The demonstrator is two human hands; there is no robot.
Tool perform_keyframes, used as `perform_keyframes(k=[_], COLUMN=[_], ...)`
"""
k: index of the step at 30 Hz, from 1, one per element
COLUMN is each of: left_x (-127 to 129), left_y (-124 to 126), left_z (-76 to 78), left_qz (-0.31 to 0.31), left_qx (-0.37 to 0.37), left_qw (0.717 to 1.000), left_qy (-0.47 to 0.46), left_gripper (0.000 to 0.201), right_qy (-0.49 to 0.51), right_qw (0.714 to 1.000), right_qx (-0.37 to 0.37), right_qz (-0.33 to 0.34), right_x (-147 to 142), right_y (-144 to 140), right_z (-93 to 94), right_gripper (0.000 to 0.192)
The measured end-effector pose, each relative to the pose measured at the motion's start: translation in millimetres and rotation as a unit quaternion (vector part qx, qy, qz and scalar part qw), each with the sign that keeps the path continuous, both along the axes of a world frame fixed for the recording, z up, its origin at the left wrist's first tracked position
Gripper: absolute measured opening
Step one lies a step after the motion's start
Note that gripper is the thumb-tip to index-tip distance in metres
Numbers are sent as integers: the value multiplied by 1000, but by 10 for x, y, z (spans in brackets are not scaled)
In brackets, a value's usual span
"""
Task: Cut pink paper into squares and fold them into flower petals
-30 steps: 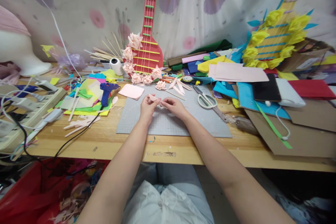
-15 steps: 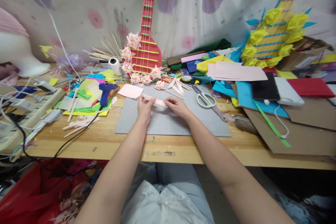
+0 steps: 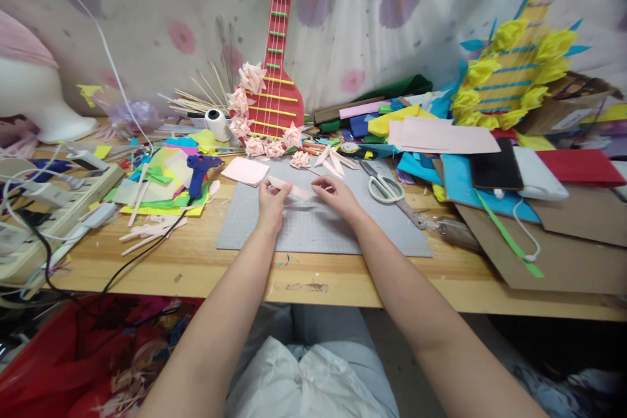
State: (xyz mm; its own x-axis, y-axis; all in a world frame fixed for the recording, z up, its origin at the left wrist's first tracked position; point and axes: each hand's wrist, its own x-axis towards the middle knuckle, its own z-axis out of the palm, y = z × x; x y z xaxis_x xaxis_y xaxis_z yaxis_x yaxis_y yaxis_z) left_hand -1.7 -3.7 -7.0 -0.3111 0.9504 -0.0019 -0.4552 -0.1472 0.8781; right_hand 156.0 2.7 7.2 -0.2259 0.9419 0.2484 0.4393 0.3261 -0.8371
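Pinched between the thumb and fingers of my left hand (image 3: 274, 201) is a small pale pink strip (image 3: 300, 192), held just above the grey cutting mat (image 3: 323, 234). My right hand (image 3: 335, 197) hovers by the strip's right end, fingers bent and slightly apart, with nothing visible in them. Left of the hands lies a stack of pale pink sheets (image 3: 245, 171). Beyond the hands rest pointed pink pieces (image 3: 332, 160) and a pink folded flower (image 3: 300, 159). To the right, scissors with pale handles (image 3: 386, 190) lie on the mat.
A blue glue gun (image 3: 198, 175) stands on coloured scraps at left, near a power strip (image 3: 63, 222). A red lute-shaped model (image 3: 279, 101) with pink flowers leans at the back. Cardboard (image 3: 543, 261) and coloured sheets pile up at right, below a yellow model (image 3: 507, 72).
My right hand's fingers have come off the strip's right end and loosened, moving slightly right. My left hand keeps its hold. The whole view has shifted slightly.
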Motion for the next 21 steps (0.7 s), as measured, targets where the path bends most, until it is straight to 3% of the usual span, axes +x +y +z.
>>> perform_keyframes(k=[3, 6, 15, 18, 21], left_x=[12, -1, -103, -203, -320], left_y=[-18, -9, 32, 48, 66], left_z=[17, 19, 39, 78, 85], left_qz=[-25, -17, 45, 98, 154], left_qx=[0, 2, 5, -4, -1], left_qw=[1000, 1000, 998, 994, 988], left_qy=[4, -9, -32, -49, -30], left_gripper=[48, 51, 53, 49, 45], right_qy=[-16, -26, -10, -32, -16], right_qw=[999, 998, 991, 990, 992], right_qx=[-6, -31, -103, -113, -125], right_qz=[47, 48, 90, 80, 3], right_x=[-154, -223, -40, 54, 194], right_y=[-22, -44, -89, -74, -7], right_z=[-4, -6, 84, 88, 80], right_gripper=[23, 25, 31, 30, 28])
